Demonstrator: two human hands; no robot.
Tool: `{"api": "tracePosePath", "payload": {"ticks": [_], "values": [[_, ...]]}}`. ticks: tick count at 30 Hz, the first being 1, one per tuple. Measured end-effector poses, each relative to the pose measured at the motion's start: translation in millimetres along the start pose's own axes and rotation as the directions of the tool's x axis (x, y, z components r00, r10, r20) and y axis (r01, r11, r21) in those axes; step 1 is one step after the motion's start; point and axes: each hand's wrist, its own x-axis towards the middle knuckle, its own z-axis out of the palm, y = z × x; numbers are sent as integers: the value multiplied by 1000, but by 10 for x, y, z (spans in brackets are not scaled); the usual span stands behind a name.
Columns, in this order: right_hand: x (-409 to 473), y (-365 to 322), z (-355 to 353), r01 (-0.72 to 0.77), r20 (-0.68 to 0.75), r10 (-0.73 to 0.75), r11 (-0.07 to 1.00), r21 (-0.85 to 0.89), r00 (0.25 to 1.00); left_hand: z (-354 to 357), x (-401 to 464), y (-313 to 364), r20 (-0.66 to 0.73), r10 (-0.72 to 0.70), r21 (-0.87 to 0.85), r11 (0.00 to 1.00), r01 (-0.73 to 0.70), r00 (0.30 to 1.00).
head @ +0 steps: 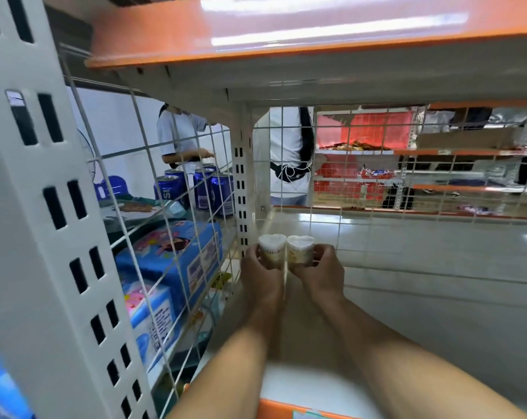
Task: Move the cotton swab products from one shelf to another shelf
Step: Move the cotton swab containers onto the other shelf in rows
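Gripping two heart-lidded cotton swab tubs, left hand one, right hand one.

White letters "SI" on a blue can; other labels too blurred.

Both cotton swab containers have lower halves hidden behind the fingers of the left hand and right hand; their label print blurs. Left of the containers, wire mesh partly screens the blue cans.
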Motion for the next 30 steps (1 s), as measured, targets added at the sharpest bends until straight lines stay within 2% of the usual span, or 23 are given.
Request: {"api": "tracePosePath", "payload": {"ticks": [5,12,16,21,30], "values": [[70,-12,55,1,-43,-4,998,-70,999,31,47,-4,36,29,-5,1000,-29,999],[91,-1,108,-23,-67,20,998,-52,998,62,51,-20,33,38,35,999,-39,999],[89,-27,87,-45,-82,42,998,-43,996,65,57,17,78,16,-12,1000,-15,997],[94,-50,72,-50,-76,45,996,-68,996,102,94,-12,59,12,66,998,-16,998],[92,-24,34,-81,-36,78,991,-109,996,66,83,17,77,-68,50,997,65,995]]}}
